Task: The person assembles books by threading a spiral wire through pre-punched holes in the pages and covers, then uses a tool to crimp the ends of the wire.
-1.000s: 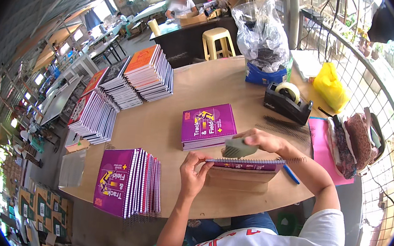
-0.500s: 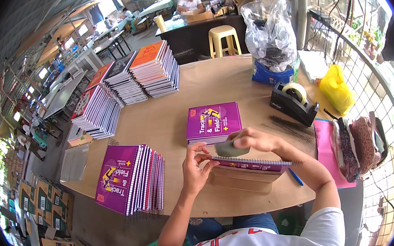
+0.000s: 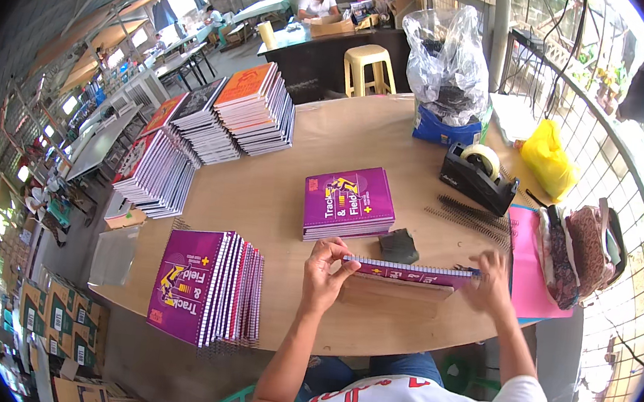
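A purple spiral notebook [image 3: 416, 274] stands on edge before me, its coil along the top. Behind it, on my side, is a low brown wooden block [image 3: 395, 289]. My left hand [image 3: 324, 275] pinches the notebook's left end between thumb and fingers. My right hand [image 3: 491, 283] is at the coil's right end, smeared by motion; whether it holds anything is not clear. A dark flat block [image 3: 399, 246] lies just beyond the notebook, beside a small stack of purple notebooks [image 3: 349, 202].
Leaning purple notebooks [image 3: 194, 285] stand at left, near taller notebook stacks [image 3: 254, 105]. At right are loose black coils [image 3: 475, 216], a tape dispenser [image 3: 480, 173], a yellow bag [image 3: 549, 157], a pink sheet [image 3: 528, 271] and fabric pouches [image 3: 589, 242]. A person [image 3: 318, 3] sits far off.
My right hand has let go of the dark block, which now lies on the table, and has moved right to the coil's end. My left hand keeps its hold on the notebook.
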`<control>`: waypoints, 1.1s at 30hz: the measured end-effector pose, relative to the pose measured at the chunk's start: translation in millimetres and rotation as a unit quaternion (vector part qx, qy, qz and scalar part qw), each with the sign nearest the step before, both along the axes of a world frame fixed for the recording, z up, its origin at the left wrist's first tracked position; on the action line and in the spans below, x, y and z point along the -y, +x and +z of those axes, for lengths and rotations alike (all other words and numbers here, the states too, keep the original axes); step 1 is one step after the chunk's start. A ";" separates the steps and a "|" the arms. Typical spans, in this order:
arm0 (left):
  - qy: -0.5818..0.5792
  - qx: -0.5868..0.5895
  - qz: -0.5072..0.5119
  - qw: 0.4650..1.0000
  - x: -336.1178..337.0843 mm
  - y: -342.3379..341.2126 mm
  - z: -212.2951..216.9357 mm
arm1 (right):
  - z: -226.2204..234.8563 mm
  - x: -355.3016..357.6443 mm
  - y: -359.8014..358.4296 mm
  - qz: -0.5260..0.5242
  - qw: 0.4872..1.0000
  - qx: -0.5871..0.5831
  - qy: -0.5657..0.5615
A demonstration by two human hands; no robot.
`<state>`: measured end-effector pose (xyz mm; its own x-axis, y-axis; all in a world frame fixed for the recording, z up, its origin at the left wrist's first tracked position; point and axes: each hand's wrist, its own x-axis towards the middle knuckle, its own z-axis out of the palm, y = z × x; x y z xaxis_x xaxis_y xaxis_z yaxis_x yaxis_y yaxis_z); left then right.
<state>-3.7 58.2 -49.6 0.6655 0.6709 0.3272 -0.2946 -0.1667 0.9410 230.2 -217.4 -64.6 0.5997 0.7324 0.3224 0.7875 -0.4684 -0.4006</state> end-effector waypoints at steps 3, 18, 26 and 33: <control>-0.041 0.020 -0.009 0.999 9.4 4.1 12.4 | -30.0 21.2 -15.7 -0.014 0.998 0.057 -0.003; -0.105 0.045 -0.022 0.993 9.2 9.7 4.7 | 185.9 -148.2 -46.3 0.456 0.772 0.438 0.062; -0.108 0.046 -0.031 0.993 10.4 7.5 11.1 | 192.8 -171.2 -59.9 0.505 0.706 0.494 0.046; -0.072 -0.003 0.021 0.997 19.3 12.4 15.1 | 183.6 -141.7 -57.2 0.367 0.906 0.089 -0.190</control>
<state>8.7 38.9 -34.5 0.6374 0.7378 0.2222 -0.2853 -0.0418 0.9575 173.0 -75.7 119.0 -0.1304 0.9914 0.0072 0.9790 0.1299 -0.1571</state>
